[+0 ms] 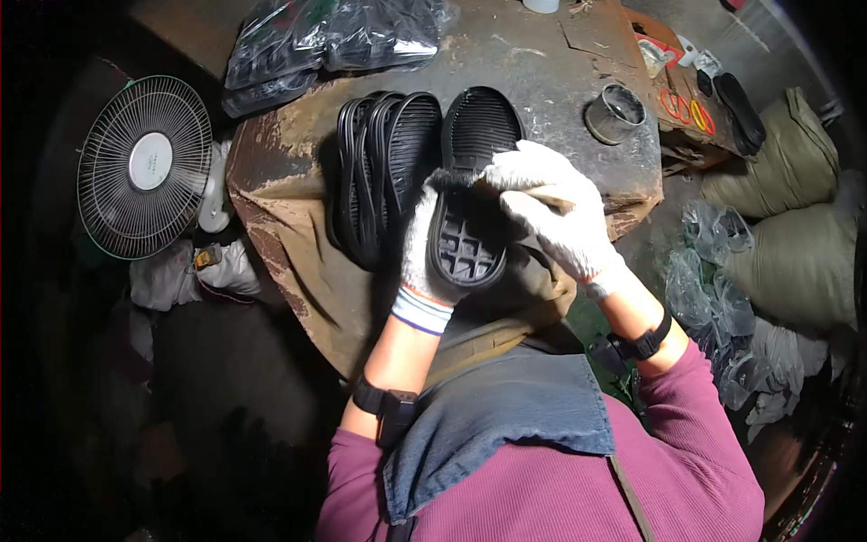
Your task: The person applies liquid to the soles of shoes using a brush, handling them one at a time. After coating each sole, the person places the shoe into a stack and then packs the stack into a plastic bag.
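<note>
A black shoe sole [470, 239] with a grid of square hollows at its heel end is held over the table's near edge. My left hand [423, 244], in a white knit glove with dark fingertips, is closed round its left side. My gloved right hand [553, 203] reaches over the sole's middle, its fingers pinched together. What they pinch, if anything, I cannot make out. Just left stand several black soles [384, 172] on edge, leaning together. Beyond my hands a ribbed black sole [481, 126] lies on the table, its lower part partly covered.
Plastic-wrapped black pieces [330, 45] lie at the table's [533, 68] far left. A dark-stained can [616, 115] stands at the right, near scissors [700, 116] with orange and yellow handles. A fan [149, 163] stands left; green sacks [790, 257] and plastic bags [713, 289] are at right.
</note>
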### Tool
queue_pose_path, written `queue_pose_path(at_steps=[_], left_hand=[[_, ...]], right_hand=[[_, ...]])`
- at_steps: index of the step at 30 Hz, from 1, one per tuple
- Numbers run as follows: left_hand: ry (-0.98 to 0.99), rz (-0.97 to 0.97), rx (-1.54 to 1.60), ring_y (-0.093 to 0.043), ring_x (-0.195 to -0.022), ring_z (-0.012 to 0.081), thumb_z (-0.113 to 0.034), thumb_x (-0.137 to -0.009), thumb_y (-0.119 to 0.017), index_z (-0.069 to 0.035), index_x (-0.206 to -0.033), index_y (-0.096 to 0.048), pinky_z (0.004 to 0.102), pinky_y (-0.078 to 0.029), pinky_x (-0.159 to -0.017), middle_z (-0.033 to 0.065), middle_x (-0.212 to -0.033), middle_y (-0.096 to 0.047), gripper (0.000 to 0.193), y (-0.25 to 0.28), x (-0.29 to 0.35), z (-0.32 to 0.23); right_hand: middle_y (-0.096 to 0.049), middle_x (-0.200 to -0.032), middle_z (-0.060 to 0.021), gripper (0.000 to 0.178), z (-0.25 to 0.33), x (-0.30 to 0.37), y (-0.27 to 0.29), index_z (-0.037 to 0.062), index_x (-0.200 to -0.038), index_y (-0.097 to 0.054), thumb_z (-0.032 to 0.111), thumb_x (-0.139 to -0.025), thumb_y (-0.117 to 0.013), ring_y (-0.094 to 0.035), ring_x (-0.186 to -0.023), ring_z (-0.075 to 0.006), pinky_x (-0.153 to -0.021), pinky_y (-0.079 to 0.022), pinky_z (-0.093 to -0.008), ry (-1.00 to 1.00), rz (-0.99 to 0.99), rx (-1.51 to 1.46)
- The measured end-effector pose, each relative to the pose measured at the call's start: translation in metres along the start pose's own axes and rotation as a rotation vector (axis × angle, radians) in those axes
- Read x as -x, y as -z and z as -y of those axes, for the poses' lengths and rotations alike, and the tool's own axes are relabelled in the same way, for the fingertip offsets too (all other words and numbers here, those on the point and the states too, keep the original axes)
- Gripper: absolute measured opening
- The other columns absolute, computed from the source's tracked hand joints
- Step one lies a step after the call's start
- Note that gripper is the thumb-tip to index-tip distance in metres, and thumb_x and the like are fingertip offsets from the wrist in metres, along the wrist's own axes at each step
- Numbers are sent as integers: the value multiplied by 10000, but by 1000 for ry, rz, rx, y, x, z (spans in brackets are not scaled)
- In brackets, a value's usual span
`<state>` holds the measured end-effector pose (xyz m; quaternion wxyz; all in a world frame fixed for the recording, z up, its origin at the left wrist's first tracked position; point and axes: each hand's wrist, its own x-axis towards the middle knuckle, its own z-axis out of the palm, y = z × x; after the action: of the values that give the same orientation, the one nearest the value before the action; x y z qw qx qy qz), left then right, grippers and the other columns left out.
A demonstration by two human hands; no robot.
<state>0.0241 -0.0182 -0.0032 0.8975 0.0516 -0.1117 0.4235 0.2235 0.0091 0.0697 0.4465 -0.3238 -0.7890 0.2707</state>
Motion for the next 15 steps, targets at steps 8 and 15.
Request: queue_pose_path(at_steps=[8,15], left_hand=[[-298,-139,-42,-659,-1206,440,-582,-1065,-485,12,-1646,-280,580,-567,-1021,308,-1617,-410,855,-15,-4,-25],[-220,-115,-518,-698,-1165,470,-601,-976,-674,83,-1544,-422,565,-604,-1004,352,-1327,-648,924,-48,19,-65]], right_hand=[[-758,-1250,-50,276,27,8,-3,150,-1141,-807,207,-871,-817,-653,-1258,-318,-1171,-446,-493,218,232,-2],[-766,-1217,-67,292,2,28,12,58,-1175,-773,158,-902,-802,-713,-1124,-242,-1093,-515,-439,51,309,-265]])
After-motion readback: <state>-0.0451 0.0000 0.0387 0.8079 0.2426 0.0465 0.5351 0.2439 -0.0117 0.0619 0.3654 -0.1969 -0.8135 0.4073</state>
